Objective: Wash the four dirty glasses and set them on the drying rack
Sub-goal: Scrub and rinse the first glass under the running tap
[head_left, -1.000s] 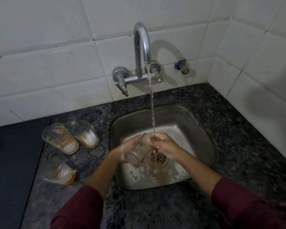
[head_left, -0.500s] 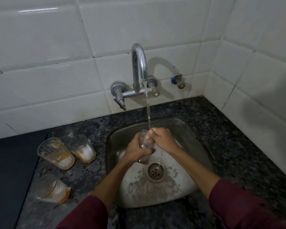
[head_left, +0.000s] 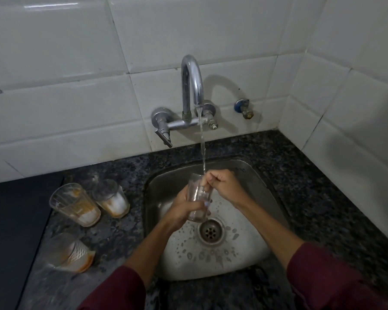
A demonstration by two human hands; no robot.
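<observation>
Over the steel sink [head_left: 251, 175] my left hand [head_left: 184, 209] grips a clear glass [head_left: 197, 193] upright around its lower half. My right hand [head_left: 224, 184] is at the rim with fingers dipped inside the glass. A thin stream from the chrome tap [head_left: 192, 86] falls onto the rim and my right fingers. On the counter to the left stand two dirty glasses, one [head_left: 75, 204] with orange residue and one [head_left: 112, 198] with white residue. A third dirty glass [head_left: 70, 253] is nearer me, its orange-stained base showing. No drying rack is in view.
The dark speckled granite counter [head_left: 311, 186] wraps the sink. A dark flat surface [head_left: 11, 231] lies at the far left. White tiled walls rise behind and to the right, with a small valve [head_left: 244, 108] beside the tap. The sink's drain [head_left: 211, 231] sits below the held glass.
The glass has turned from tilted low near the drain to upright under the stream. My right fingers now reach inside it. My view has tilted up and moved closer.
</observation>
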